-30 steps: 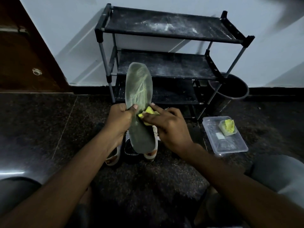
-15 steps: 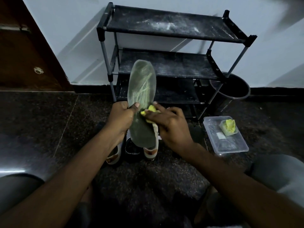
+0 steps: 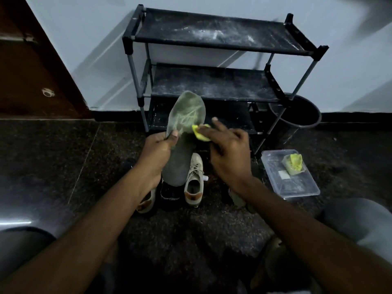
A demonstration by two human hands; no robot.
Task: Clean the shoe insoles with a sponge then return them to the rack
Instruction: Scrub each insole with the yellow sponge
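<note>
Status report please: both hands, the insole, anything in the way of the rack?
Left hand grips insole, held upright. Right hand holds sponge against insole, index finger lifted. Shoes on floor before rack.

Left grip (image 3: 158, 149) clenched; right grip (image 3: 229, 154) pinching, index raised.
</note>
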